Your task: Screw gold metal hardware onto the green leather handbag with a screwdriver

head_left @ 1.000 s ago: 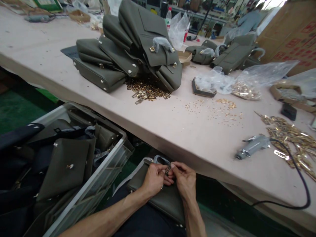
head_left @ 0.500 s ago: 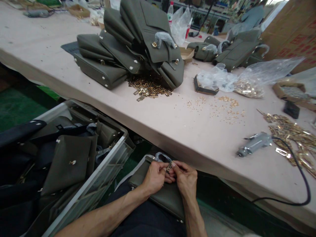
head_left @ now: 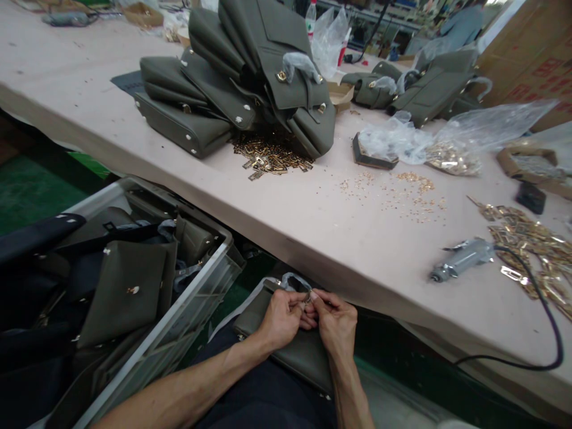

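A small metal fitting (head_left: 307,296) sits pinched between the fingertips of both hands, just above the top edge of an olive bag (head_left: 300,356) that lies across the person's lap, below the near edge of the worktop (head_left: 313,238). The left hand (head_left: 280,319) and the right hand (head_left: 336,325) are pressed together, each clamped on the fitting. It is too small to tell how it meets the bag. The grip is all fingertips, so a slip could drop the piece down into the dark gap by the knees. The bag is unsupported too, and a hard push could tip it off the lap. To the left stands a clear bin (head_left: 203,301) of more bags. On the worktop lie a pile of bags (head_left: 241,77), a heap of gold fittings (head_left: 270,158), scattered screws (head_left: 402,190) and a corded screwdriver (head_left: 462,259) – well apart from the hands.
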`<control>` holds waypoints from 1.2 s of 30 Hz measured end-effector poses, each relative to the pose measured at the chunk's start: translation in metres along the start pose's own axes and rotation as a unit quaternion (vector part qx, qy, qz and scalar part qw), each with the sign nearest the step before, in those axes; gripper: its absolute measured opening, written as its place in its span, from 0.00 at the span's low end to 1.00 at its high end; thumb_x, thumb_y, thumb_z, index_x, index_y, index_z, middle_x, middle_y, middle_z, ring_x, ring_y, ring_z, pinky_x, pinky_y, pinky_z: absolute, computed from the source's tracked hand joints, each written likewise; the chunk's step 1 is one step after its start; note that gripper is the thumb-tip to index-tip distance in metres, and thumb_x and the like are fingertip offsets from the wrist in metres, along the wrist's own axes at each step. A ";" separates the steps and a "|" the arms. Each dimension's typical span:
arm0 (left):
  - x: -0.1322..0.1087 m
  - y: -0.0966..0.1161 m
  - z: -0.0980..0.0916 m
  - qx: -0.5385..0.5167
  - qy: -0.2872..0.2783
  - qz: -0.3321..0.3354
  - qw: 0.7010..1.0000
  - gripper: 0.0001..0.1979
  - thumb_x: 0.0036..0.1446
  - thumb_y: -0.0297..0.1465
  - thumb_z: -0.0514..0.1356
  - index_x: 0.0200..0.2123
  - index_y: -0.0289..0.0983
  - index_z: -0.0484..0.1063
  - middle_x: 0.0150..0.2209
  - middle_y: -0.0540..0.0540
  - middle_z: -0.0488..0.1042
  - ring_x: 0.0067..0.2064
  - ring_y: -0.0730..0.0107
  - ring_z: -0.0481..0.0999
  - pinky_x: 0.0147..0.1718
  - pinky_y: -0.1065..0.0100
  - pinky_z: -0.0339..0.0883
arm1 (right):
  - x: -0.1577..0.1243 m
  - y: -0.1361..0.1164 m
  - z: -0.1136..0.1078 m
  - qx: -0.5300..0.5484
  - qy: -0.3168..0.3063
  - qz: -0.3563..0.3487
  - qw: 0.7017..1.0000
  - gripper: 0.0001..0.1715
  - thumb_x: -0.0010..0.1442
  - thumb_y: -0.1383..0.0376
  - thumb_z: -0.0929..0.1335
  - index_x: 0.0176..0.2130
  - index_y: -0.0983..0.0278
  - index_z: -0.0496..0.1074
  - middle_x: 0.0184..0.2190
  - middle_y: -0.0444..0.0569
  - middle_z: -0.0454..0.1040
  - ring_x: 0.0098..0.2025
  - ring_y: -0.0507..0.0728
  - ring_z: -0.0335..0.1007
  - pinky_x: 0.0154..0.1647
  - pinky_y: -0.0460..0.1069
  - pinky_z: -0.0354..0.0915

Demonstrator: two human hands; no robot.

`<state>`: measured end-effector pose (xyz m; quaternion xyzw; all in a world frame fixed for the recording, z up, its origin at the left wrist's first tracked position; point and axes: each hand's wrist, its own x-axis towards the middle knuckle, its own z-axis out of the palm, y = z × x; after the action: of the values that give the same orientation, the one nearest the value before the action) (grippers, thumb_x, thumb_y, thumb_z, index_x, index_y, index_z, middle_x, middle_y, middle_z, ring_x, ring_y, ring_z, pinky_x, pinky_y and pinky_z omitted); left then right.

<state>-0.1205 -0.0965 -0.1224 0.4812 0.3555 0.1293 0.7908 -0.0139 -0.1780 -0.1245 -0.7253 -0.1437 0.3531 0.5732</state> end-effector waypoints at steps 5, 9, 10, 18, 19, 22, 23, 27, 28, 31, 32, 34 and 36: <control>0.005 -0.008 0.000 -0.027 0.034 -0.005 0.999 0.20 0.58 0.39 0.63 0.45 0.28 0.79 0.32 0.37 0.81 0.28 0.60 0.82 0.32 0.61 0.80 | -0.004 0.004 0.001 -0.185 0.041 -0.195 0.962 0.15 0.63 0.57 0.69 0.43 0.63 0.81 0.36 0.53 0.77 0.37 0.58 0.75 0.38 0.50 0.71; 0.006 -0.007 0.002 -0.042 0.033 -0.006 0.999 0.21 0.56 0.38 0.64 0.46 0.27 0.79 0.33 0.37 0.81 0.28 0.59 0.82 0.33 0.58 0.80 | -0.006 0.007 -0.001 -0.256 0.040 -0.269 0.928 0.15 0.65 0.60 0.68 0.47 0.63 0.80 0.37 0.53 0.76 0.37 0.58 0.74 0.39 0.51 0.70; 0.005 -0.006 0.002 -0.042 0.033 -0.004 0.999 0.20 0.56 0.38 0.64 0.45 0.27 0.79 0.33 0.37 0.81 0.28 0.59 0.82 0.32 0.59 0.80 | -0.007 0.008 -0.001 -0.266 0.038 -0.276 0.923 0.15 0.65 0.61 0.67 0.47 0.63 0.80 0.37 0.53 0.76 0.37 0.58 0.74 0.39 0.51 0.70; 0.001 -0.005 0.000 -0.043 0.023 0.017 0.999 0.21 0.56 0.40 0.64 0.45 0.29 0.80 0.35 0.38 0.81 0.30 0.59 0.82 0.33 0.59 0.80 | -0.009 0.010 0.000 -0.298 0.041 -0.308 0.903 0.15 0.67 0.63 0.66 0.49 0.64 0.79 0.36 0.54 0.75 0.35 0.58 0.73 0.36 0.51 0.69; 0.000 -0.005 0.000 -0.043 0.023 0.020 0.999 0.21 0.56 0.40 0.64 0.46 0.29 0.80 0.35 0.39 0.81 0.30 0.59 0.82 0.33 0.59 0.80 | -0.009 0.010 0.001 -0.298 0.043 -0.311 0.902 0.15 0.67 0.63 0.66 0.48 0.64 0.79 0.36 0.54 0.75 0.35 0.58 0.73 0.36 0.51 0.69; -0.002 -0.001 0.001 -0.035 0.031 0.021 0.999 0.21 0.56 0.41 0.64 0.45 0.29 0.80 0.35 0.39 0.81 0.31 0.60 0.82 0.33 0.61 0.80 | -0.011 0.012 0.002 -0.294 0.042 -0.316 0.901 0.15 0.67 0.63 0.66 0.48 0.64 0.79 0.36 0.54 0.75 0.35 0.57 0.73 0.37 0.51 0.69; -0.003 0.001 0.001 -0.033 0.035 0.020 0.999 0.21 0.56 0.41 0.65 0.44 0.29 0.81 0.34 0.40 0.81 0.31 0.61 0.81 0.33 0.62 0.79 | -0.011 0.012 0.002 -0.293 0.042 -0.316 0.901 0.15 0.68 0.63 0.66 0.49 0.64 0.78 0.36 0.54 0.74 0.35 0.57 0.72 0.37 0.51 0.69; -0.005 0.006 0.003 -0.045 0.033 0.022 0.998 0.22 0.55 0.43 0.66 0.43 0.29 0.81 0.34 0.40 0.81 0.29 0.62 0.81 0.32 0.64 0.79 | -0.013 0.010 0.003 -0.302 0.046 -0.318 0.898 0.16 0.68 0.63 0.65 0.49 0.65 0.78 0.36 0.54 0.74 0.35 0.57 0.72 0.38 0.51 0.69; -0.005 0.006 0.003 -0.048 0.030 0.024 0.998 0.23 0.55 0.43 0.66 0.44 0.29 0.81 0.33 0.40 0.81 0.29 0.62 0.81 0.32 0.64 0.79 | -0.014 0.010 0.004 -0.304 0.046 -0.318 0.897 0.15 0.68 0.63 0.65 0.49 0.65 0.78 0.36 0.54 0.74 0.35 0.57 0.72 0.38 0.51 0.69; -0.004 0.003 0.002 -0.048 0.029 0.033 0.998 0.24 0.55 0.44 0.66 0.44 0.29 0.81 0.34 0.40 0.81 0.30 0.61 0.81 0.32 0.63 0.79 | -0.014 0.009 0.004 -0.297 0.044 -0.313 0.901 0.15 0.68 0.63 0.65 0.49 0.65 0.78 0.37 0.54 0.74 0.36 0.57 0.72 0.38 0.51 0.69; -0.004 0.001 0.002 -0.046 0.030 0.035 0.998 0.24 0.55 0.44 0.66 0.44 0.29 0.80 0.35 0.39 0.81 0.31 0.60 0.81 0.32 0.62 0.79 | -0.014 0.009 0.004 -0.292 0.043 -0.308 0.904 0.15 0.67 0.63 0.65 0.48 0.65 0.78 0.36 0.54 0.75 0.36 0.58 0.73 0.38 0.51 0.69; -0.002 -0.001 0.002 -0.042 0.032 0.032 0.998 0.24 0.55 0.45 0.66 0.44 0.29 0.80 0.36 0.38 0.82 0.30 0.60 0.81 0.32 0.62 0.79 | -0.012 0.006 0.001 -0.274 0.037 -0.283 0.918 0.15 0.66 0.61 0.67 0.46 0.64 0.79 0.37 0.54 0.75 0.37 0.58 0.73 0.38 0.51 0.69; -0.002 0.000 0.002 -0.032 0.027 0.025 0.999 0.25 0.56 0.45 0.65 0.45 0.28 0.80 0.34 0.37 0.81 0.28 0.61 0.81 0.30 0.63 0.79 | -0.008 0.000 -0.003 -0.232 0.017 -0.227 0.946 0.14 0.65 0.59 0.68 0.45 0.62 0.80 0.37 0.52 0.76 0.37 0.58 0.74 0.38 0.50 0.69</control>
<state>-0.1203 -0.0993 -0.1211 0.4603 0.3602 0.1733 0.7927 -0.0178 -0.1852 -0.1214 -0.7925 -0.3728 0.1586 0.4559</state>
